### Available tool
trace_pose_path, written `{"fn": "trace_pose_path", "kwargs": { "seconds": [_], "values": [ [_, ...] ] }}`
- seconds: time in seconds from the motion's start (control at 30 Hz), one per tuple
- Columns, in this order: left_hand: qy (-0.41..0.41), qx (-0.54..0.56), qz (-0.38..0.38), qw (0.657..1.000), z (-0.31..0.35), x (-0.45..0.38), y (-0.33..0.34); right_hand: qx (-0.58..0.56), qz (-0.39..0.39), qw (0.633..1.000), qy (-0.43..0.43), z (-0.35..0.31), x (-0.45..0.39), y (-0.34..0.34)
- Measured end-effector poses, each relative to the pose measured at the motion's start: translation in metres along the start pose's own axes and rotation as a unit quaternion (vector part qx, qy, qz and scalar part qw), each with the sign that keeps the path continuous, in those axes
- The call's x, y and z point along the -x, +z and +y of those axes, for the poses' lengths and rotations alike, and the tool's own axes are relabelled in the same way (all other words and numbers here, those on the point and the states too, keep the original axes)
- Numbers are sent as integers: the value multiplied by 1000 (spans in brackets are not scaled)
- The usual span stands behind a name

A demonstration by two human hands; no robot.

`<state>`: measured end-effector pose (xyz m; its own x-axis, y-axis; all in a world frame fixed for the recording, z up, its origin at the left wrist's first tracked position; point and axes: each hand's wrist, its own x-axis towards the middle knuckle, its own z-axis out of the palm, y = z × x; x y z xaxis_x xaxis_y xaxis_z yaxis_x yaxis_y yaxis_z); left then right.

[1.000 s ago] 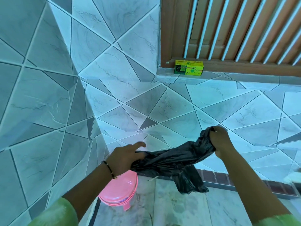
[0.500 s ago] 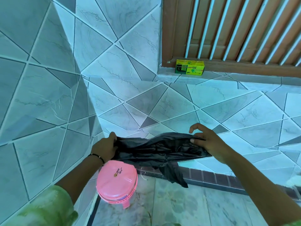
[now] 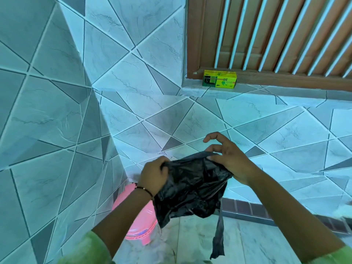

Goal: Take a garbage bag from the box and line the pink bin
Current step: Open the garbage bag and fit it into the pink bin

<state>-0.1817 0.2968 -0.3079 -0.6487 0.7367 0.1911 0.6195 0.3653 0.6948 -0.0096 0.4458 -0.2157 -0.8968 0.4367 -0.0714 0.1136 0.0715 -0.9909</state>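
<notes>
A crumpled black garbage bag (image 3: 192,189) hangs between both hands in front of me. My left hand (image 3: 153,175) grips its left edge in a closed fist. My right hand (image 3: 227,156) pinches the top right edge with thumb and lower fingers, the index finger lifted clear. A thin strip of the bag dangles down at the right. The pink bin (image 3: 137,223) stands on the floor in the wall corner, its lid on, partly hidden behind my left forearm and the bag. The yellow-green garbage bag box (image 3: 220,81) sits on the window ledge, far above my hands.
Tiled walls meet in a corner at the left, close beside the bin. A brown louvred window (image 3: 276,35) sits above the ledge. A dark tiled step (image 3: 247,208) runs along the wall base at the right. The floor is pale marble.
My hands have come closer together, bunching the bag from a stretched strip into a loose clump. The bag now covers more of the pink bin. My right index finger has lifted off.
</notes>
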Motion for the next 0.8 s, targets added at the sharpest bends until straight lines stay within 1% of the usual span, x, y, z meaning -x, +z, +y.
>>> {"fn": "trace_pose_path", "kwargs": {
  "seconds": [0.03,0.07,0.1,0.13,0.17,0.2,0.23,0.27,0.3,0.33,0.37,0.4,0.43,0.47,0.5,0.53,0.57,0.63,0.7,0.73,0.77,0.8],
  "values": [
    [-20,22,21,999,-5,-7,-5,24,-41,999,-10,-3,6,-4],
    [-41,37,39,998,-6,-15,-9,73,-84,994,-20,-8,11,-5],
    [-63,56,56,995,-4,-23,-14,151,-123,980,-25,-10,16,-5],
    [-80,72,73,991,0,-31,-18,247,-153,957,-22,-9,16,-3],
    [-82,87,88,989,3,-37,-22,345,-167,924,-13,-3,14,-1],
    [-69,96,100,988,7,-41,-25,434,-160,887,7,5,9,-2],
    [-37,94,108,989,11,-44,-28,516,-127,846,35,14,4,-4],
    [15,69,107,992,12,-45,-32,596,-78,796,64,23,-1,-9],
    [80,23,87,993,13,-43,-36,652,-32,753,85,31,-5,-16],
    [151,-33,52,987,14,-39,-39,678,11,728,99,35,-7,-24],
    [217,-88,11,972,14,-35,-40,683,58,721,104,39,-9,-33],
    [274,-142,-22,951,12,-30,-41,674,106,724,103,40,-10,-41],
    [317,-187,-47,929,11,-25,-42,652,155,736,95,40,-10,-49],
    [341,-223,-69,911,8,-22,-39,623,204,750,85,39,-11,-55],
    [351,-247,-78,900,4,-20,-36,587,250,766,78,38,-12,-58],
    [346,-263,-83,897,1,-19,-33,539,291,787,69,36,-14,-59],
    [329,-277,-88,898,0,-19,-30,481,326,812,54,35,-17,-59],
    [264,-306,-113,908,4,-21,-30,335,379,862,30,34,-23,-55],
    [183,-350,-145,907,6,-22,-31,154,385,910,15,31,-27,-45],
    [157,-364,-144,907,5,-22,-32,85,378,922,6,29,-28,-39],
    [140,-375,-134,906,5,-22,-33,69,367,928,-4,28,-28,-34],
    [122,-386,-122,906,3,-23,-35,110,350,930,-17,28,-28,-30]
  ]
}}
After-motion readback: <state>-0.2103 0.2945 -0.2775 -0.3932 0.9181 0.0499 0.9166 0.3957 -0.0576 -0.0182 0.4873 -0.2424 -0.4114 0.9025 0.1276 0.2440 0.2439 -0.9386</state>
